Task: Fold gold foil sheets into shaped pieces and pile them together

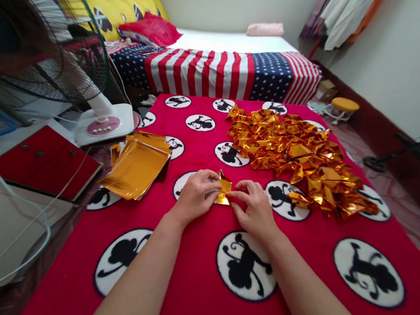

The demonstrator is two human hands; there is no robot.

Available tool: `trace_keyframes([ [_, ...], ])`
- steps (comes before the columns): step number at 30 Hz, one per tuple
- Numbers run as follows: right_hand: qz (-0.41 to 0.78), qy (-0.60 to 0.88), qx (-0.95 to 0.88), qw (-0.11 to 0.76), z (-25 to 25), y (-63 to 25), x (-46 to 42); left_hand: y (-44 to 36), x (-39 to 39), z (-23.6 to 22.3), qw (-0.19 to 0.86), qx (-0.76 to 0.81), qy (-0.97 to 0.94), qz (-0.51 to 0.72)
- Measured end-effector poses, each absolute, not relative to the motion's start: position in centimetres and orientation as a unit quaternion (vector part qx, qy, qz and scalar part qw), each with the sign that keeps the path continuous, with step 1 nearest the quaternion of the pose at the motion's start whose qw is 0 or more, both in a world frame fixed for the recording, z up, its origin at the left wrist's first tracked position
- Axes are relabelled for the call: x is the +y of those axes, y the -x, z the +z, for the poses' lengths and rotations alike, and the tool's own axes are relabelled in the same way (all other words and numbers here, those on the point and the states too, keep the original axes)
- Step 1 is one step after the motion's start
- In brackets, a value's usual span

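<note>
Between my two hands is a small piece of gold foil paper [223, 190], partly folded, with a pointed top edge. My left hand [197, 194] grips its left side with bent fingers. At its lower right edge, my right hand [252, 204] pinches the foil between thumb and fingertips. A stack of flat gold foil sheets [136, 164] lies to the left on the red cloth. Over on the right, rows of folded gold foil pieces [286, 145] are heaped together.
The red cloth [192, 278] with black-and-white round figures covers the table. A white fan [98, 118] stands at the left by a red-fronted cabinet [42, 158]. Behind is a bed with a striped, starred cover [202, 74]. A yellow stool [345, 104] stands far right.
</note>
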State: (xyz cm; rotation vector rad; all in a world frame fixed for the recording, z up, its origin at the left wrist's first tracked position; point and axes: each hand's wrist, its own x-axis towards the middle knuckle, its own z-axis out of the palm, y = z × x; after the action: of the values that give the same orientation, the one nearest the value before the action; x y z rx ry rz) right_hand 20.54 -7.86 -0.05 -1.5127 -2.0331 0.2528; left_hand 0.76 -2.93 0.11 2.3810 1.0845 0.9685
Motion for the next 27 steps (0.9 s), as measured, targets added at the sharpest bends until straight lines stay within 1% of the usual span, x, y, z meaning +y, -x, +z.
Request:
trace_keyframes([
  [2, 0.099, 0.57, -0.761, 0.292, 0.0, -20.5, -7.8, -0.5, -3.3, 0.7, 0.165, 0.368, -0.857, 0.319],
  [8, 0.114, 0.574, -0.754, 0.299, -0.1, -20.6, -7.8, -0.5, -3.8, 1.1, 0.186, 0.339, -0.887, 0.251],
  [27, 0.148, 0.578, -0.733, 0.326, -0.8, -20.9, -7.4, -0.8, -4.5, 0.8, 0.122, 0.387, -0.875, 0.266],
])
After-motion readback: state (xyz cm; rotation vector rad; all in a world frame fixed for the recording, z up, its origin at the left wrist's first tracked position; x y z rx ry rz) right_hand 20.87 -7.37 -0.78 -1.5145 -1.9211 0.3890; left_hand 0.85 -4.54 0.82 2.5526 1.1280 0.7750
